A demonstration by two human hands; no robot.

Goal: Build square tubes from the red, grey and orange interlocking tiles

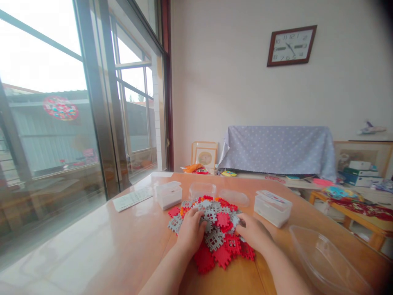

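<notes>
A heap of interlocking plastic building tiles point(214, 241), red, grey and some orange, lies on the table before me. My left hand point(192, 230) rests on the heap's left side, its thumb and curved fingers apart over grey tiles. At the right side, my right hand point(253, 230) has its thumb and forefinger closed at the edge of a light grey tile point(235, 221). Several red tiles point(204, 258) spill out between my forearms. Parts of the heap under both hands are hidden.
Behind the heap stand a clear lidded box point(168, 196), a clear tub point(202, 190) and a flat clear lid point(235, 198). Rightward are another lidded box point(273, 209) and a large clear container point(328, 258). A printed sheet point(132, 199) lies left, near the window.
</notes>
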